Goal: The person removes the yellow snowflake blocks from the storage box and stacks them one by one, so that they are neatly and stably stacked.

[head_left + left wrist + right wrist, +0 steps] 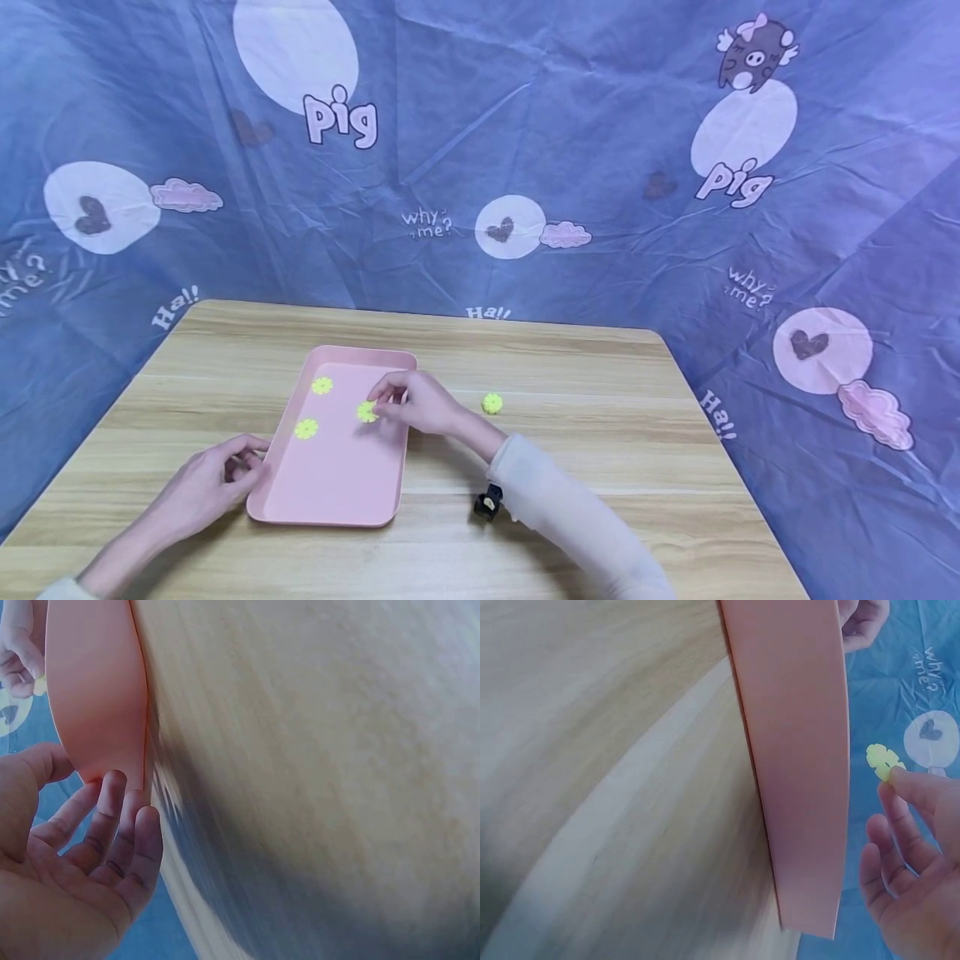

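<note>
Over the pink tray (337, 492), my right hand (418, 402) pinches a thin yellow flower-shaped piece (885, 761) between thumb and fingertip. Two more yellow flower-shaped pieces lie in the tray's left half, one toward the back (322, 386) and one nearer the middle (306, 429). My left hand (213, 485) holds the tray's left side near its front corner. In the left wrist view its thumb is at the rim and its curled fingers (112, 795) are against the outer wall.
Right of the tray, another yellow flower-shaped piece (492, 403) lies on the wooden table (585, 433). A small black device (488, 503) shows at the right sleeve. Blue printed cloth (450, 150) hangs behind and beside the table.
</note>
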The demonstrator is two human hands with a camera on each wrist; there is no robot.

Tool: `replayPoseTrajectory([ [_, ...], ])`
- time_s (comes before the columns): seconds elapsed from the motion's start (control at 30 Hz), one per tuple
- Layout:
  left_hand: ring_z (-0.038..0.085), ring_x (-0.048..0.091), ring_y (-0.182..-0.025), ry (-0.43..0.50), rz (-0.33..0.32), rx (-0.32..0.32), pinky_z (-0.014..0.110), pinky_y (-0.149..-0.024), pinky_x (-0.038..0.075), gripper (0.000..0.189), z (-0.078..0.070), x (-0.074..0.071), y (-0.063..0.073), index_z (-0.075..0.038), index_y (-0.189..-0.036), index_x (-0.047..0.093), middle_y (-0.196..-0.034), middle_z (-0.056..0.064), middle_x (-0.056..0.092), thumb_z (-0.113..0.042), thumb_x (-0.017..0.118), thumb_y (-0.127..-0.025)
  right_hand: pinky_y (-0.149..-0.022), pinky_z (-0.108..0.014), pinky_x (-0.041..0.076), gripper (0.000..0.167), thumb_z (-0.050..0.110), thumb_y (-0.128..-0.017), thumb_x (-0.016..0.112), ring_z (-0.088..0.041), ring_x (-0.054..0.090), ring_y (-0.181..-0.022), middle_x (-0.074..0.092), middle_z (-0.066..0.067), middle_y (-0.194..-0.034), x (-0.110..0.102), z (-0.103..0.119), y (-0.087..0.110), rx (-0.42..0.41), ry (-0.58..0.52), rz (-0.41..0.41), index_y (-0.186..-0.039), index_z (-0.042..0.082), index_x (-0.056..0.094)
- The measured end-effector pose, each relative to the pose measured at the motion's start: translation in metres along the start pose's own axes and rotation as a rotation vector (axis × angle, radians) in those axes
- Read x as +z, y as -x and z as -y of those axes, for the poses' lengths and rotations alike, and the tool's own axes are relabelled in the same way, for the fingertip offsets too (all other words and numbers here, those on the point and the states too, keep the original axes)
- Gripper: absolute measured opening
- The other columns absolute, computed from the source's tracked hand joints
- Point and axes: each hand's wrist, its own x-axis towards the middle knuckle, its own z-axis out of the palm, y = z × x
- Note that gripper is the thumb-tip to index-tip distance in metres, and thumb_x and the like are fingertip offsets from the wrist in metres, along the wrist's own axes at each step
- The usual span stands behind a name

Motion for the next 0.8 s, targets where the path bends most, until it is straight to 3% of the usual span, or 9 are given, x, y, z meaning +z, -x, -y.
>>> replayPoseTrajectory([
  [0.43, -0.01, 0.053, -0.074, -0.005, 0.031, -0.028, 0.022, -0.066, 0.047, 0.018, -0.002, -0.004, -0.001, -0.007, -0.112, 0.073, -0.088, -0.005, 0.069, -0.009, 0.075, -0.094, -0.073, -0.023, 0.052, 0.011, 0.007, -0.094, 0.076, -0.001, 0.057, -0.076, 0.076, -0.012, -0.092, -0.017, 0.004, 0.027, -0.006, -0.044, -0.056, -0.106, 0.005, 0.076],
  [0.8, -0.01, 0.052, -0.073, -0.001, 0.022, -0.018, 0.022, -0.066, 0.047, 0.018, -0.002, -0.004, -0.002, -0.007, -0.111, 0.073, -0.087, -0.006, 0.068, -0.008, 0.075, -0.094, -0.07, -0.024, 0.051, 0.013, 0.008, -0.094, 0.076, -0.003, 0.058, -0.075, 0.074, -0.014, -0.092, -0.044, -0.009, 0.052, 0.024, -0.074, -0.15, -0.105, 0.004, 0.076],
])
